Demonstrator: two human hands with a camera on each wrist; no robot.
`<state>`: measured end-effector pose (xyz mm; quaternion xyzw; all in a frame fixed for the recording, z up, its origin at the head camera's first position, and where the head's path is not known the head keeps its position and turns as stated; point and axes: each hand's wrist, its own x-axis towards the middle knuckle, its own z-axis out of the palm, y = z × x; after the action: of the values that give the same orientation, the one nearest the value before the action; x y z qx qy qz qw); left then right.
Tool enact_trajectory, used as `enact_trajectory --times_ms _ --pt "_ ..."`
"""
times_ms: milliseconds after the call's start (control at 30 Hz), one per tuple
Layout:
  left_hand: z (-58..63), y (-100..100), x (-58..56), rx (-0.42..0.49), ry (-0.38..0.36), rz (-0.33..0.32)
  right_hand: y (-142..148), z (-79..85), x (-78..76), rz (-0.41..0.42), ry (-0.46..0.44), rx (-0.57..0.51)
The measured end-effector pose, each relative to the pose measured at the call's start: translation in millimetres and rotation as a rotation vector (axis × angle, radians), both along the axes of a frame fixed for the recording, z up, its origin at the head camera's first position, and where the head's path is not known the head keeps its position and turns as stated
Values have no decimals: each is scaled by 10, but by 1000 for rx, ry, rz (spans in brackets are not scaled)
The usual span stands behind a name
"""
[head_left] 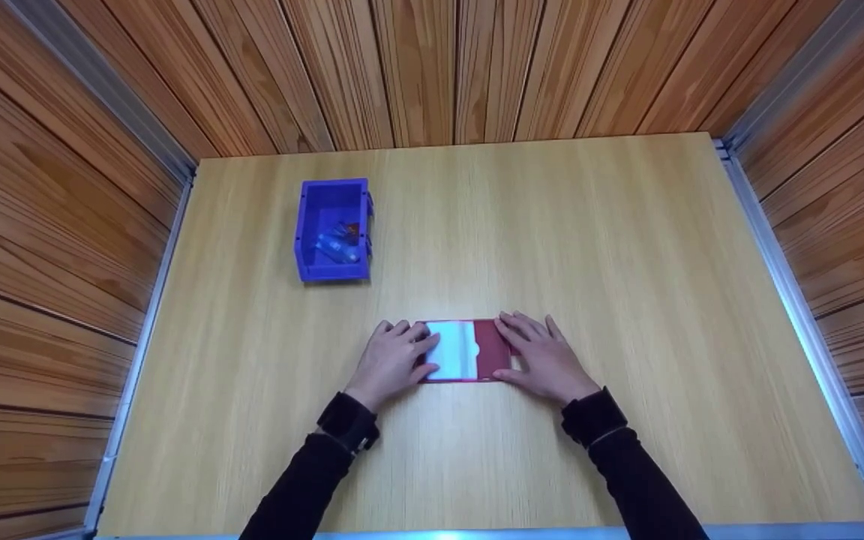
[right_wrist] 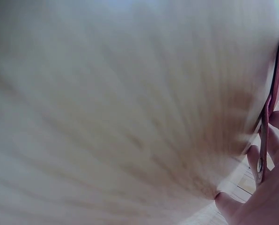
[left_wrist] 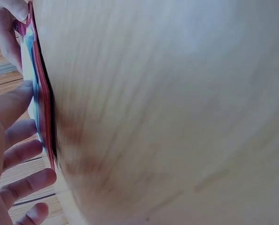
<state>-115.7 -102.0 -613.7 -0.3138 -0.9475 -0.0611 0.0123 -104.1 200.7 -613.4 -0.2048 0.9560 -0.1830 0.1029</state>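
A dark red wallet-like cover lies flat on the table before me, a shiny whitish panel filling its left and middle part. At its left end rests my left hand, with thumb and index fingertip on the panel and the other fingers spread loosely beyond the edge. My right hand lies at the opposite end, fingertips along the top right corner and thumb at the lower right. In the right wrist view a narrow red strap with a round metal snap sticks out past the cover, among the right fingers.
A blue plastic bin stands at the back left of the wooden table. Inside it lie a clear bottle-like item and a small reddish-brown thing. Wood-panelled walls and metal rails border the table.
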Motion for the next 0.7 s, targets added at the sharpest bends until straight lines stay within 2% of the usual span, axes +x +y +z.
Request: enact_trajectory --times_ms 200,467,700 --pt "-4 -5 6 -15 -7 7 52 4 0 1 -14 0" --pt "13 -30 17 -18 -61 19 92 -3 -1 -18 -54 -1" --pt "-16 -24 30 -3 -84 32 95 -6 3 -17 -49 -14"
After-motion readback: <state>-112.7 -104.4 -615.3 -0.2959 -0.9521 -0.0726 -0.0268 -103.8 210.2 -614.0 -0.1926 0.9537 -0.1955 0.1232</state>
